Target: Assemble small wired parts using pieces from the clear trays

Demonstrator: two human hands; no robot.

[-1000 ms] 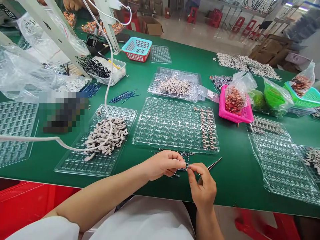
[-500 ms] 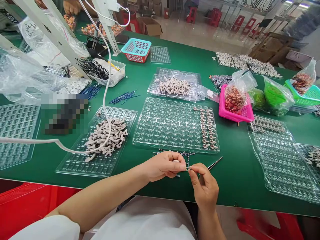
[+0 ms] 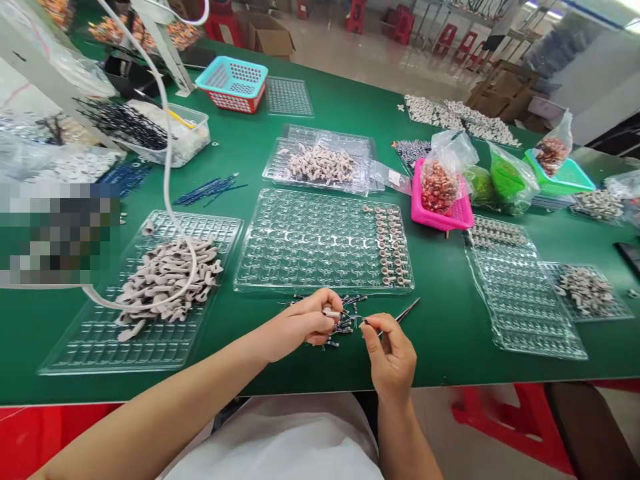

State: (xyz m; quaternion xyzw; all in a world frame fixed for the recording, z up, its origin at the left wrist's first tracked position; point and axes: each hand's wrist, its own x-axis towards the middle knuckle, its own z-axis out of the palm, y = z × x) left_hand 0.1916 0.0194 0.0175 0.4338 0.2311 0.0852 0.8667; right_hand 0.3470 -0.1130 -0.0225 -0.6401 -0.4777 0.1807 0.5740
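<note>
My left hand is closed around a small light-grey plastic piece, its end showing at the fingertips. Close beside it, my right hand pinches the dark end of a thin wire between thumb and forefinger. The wire spans the short gap toward the grey piece; whether it enters the piece is too small to tell. Below and behind the fingers lie several small dark-blue wired parts, partly covered by my left hand. Metal tweezers rest on the green table just past my right hand.
Ahead lies a clear blister tray with ringed grey parts in its right columns. At left, another tray bears a heap of grey pieces, crossed by a white cable. A pink basket stands at right.
The view has shifted, so the table things sit further left. My hands have drawn slightly apart, and the thin wire between them and the grey piece now show more plainly.
</note>
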